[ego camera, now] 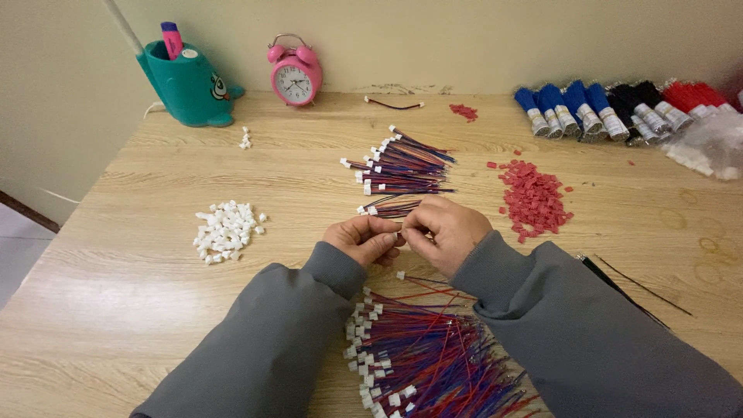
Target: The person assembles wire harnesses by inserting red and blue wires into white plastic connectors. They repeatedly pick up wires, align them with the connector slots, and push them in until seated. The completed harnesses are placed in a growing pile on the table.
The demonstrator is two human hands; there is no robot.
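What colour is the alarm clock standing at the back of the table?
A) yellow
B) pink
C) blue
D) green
B: the round alarm clock with two bells on top is pink, standing by the wall next to the teal pen holder at the back of the wooden table.
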